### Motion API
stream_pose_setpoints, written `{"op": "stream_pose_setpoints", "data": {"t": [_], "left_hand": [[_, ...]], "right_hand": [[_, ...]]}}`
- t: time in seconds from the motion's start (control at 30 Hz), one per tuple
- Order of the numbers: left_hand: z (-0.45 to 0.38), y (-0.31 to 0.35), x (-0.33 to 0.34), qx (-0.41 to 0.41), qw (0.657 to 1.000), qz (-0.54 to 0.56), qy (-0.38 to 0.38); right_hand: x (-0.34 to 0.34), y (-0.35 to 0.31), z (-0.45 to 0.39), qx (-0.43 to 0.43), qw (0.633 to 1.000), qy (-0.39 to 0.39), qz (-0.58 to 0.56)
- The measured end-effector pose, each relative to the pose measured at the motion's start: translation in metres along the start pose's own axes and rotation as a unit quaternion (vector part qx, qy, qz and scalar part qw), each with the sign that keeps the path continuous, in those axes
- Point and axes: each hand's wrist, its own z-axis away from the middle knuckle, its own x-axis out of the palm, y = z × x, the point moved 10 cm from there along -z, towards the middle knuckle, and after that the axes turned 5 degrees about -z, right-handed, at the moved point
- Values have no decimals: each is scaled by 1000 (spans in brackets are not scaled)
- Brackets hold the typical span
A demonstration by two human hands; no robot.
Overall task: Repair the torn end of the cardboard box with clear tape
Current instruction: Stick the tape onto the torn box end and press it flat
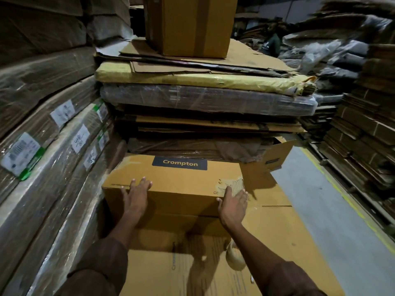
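A brown cardboard box (177, 182) with a dark "Crompton" label lies in front of me on flattened cardboard. Its right end has a torn, ragged patch (232, 184) with pale exposed corrugation. My left hand (136, 194) rests flat with straight fingers on the box's top near the left front edge. At the right front corner my right hand (233, 205) presses with straight fingers just below the torn patch. A roll of clear tape (235, 256) sits on the cardboard under my right forearm, partly hidden.
Wrapped stacks of flat cartons (53, 124) wall in the left side. Behind the box rises a pile of cardboard and wrapped bundles (203, 99) with another box (192, 24) on top. Grey floor (320, 199) with a yellow line runs on the right beside more stacks (363, 135).
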Motion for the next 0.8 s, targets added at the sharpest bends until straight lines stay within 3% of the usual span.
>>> {"op": "stream_pose_setpoints", "data": {"t": [0.2,0.4,0.57,0.8], "left_hand": [[3,-3,9,3,1000,11,-9],[14,5,10,-20,999,0,-30],[29,9,16,-31,997,-31,-58],[38,4,23,-32,996,-21,-83]], "right_hand": [[-2,4,24,10,997,32,74],[-13,-1,30,-31,994,-2,109],[-15,-4,42,-10,999,-16,34],[-51,33,40,6,998,64,-22]]}}
